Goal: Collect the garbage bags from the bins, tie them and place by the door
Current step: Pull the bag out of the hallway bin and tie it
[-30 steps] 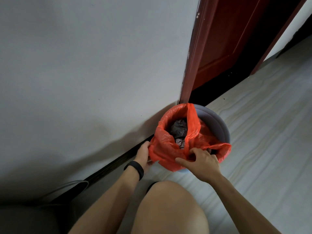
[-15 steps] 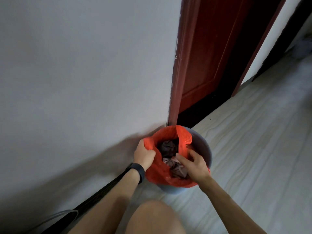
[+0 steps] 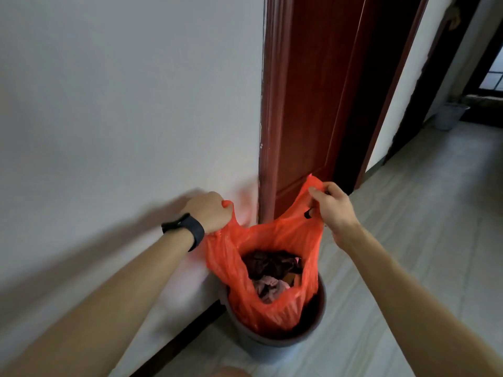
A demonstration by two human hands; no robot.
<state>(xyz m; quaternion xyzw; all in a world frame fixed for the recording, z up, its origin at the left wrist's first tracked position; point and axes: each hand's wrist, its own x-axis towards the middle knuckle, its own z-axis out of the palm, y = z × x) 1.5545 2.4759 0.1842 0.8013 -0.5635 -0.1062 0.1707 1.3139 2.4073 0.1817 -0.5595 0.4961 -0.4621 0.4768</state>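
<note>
An orange-red plastic garbage bag [image 3: 283,235] hangs stretched open above a round grey bin [image 3: 275,342] on the floor by the wall. Its lower part is still inside the bin. Dark and pinkish crumpled rubbish shows inside the bag. My left hand [image 3: 208,212], with a black band on the wrist, grips the bag's left handle. My right hand [image 3: 330,204] pinches the right handle, held higher, in front of the red door.
A white wall [image 3: 122,104] rises on the left with a dark skirting strip at its foot. A dark red door and frame [image 3: 313,91] stand just behind the bin. Pale wood-look floor [image 3: 408,227] runs to the right. Another grey bin [image 3: 449,115] stands far back right.
Both hands have taken the bag's handles and raised them up and apart, lifting the bag partly out of the bin. The view has risen and my knee has dropped out of sight.
</note>
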